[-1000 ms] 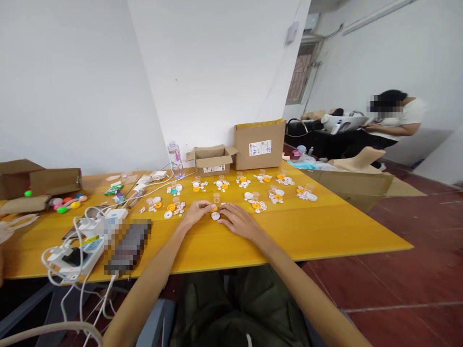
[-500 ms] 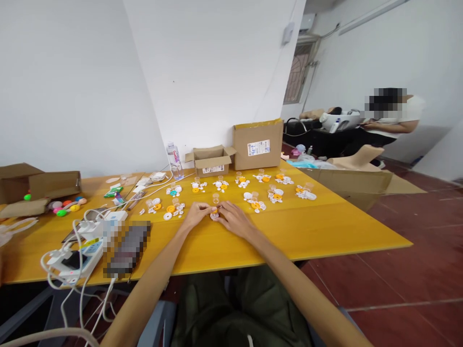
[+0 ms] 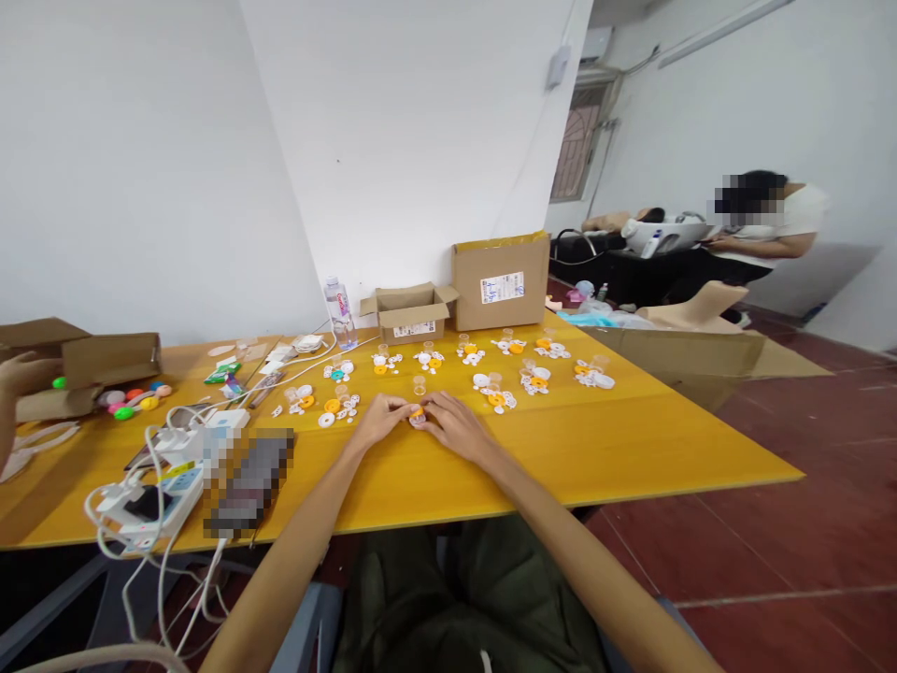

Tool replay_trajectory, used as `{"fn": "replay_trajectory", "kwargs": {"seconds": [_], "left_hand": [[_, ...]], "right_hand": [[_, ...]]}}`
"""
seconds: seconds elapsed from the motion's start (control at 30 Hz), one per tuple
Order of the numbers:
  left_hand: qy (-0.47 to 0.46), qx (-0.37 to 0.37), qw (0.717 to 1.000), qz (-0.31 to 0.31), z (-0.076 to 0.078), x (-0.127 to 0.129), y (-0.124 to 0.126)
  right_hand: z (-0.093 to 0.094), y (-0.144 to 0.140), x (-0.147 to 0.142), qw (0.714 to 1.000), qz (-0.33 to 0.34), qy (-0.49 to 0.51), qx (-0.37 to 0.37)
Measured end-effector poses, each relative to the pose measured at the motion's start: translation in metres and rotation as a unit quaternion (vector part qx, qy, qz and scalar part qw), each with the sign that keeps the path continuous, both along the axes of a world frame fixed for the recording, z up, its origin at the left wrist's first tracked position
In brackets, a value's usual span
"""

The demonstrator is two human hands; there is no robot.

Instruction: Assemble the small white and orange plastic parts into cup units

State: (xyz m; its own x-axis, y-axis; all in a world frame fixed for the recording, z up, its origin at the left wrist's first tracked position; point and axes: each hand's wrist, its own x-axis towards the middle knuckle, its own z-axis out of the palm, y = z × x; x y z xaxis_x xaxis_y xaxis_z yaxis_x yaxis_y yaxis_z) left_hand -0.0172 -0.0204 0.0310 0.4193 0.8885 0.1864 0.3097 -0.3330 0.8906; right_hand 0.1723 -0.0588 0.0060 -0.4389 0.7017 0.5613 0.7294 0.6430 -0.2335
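Between my fingertips is a small orange-and-white plastic part, held just above the yellow table. My left hand pinches it from the left. My right hand closes on it from the other side, its fingers curled over and partly hiding it. Just beyond my fingers stands a small clear plastic cup. Small groups of loose parts lie around: an orange ring and a white disc to the left, another orange disc with white pieces to the right.
Cardboard boxes and a water bottle stand along the wall. At left are a power strip with cables, a phone and coloured balls. Another person's hand reaches toward an open box.
Another person's hand has come in at the far left by the open box. My hands stay in nearly the same place; the part between them looks tilted and more covered.
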Motion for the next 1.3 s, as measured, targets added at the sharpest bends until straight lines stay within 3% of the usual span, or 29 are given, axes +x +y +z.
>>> {"fn": "replay_trajectory", "kwargs": {"seconds": [0.93, 1.3], "left_hand": [[0.019, 0.085, 0.996, 0.001, -0.0005, 0.0056, -0.009], [0.05, 0.127, 0.99, -0.016, -0.006, 0.0055, -0.0062]], "right_hand": [[0.0047, -0.0029, -0.0023, 1.0, -0.007, 0.006, -0.007], [0.0066, -0.0031, -0.0016, 0.999, -0.001, 0.007, -0.044]]}}
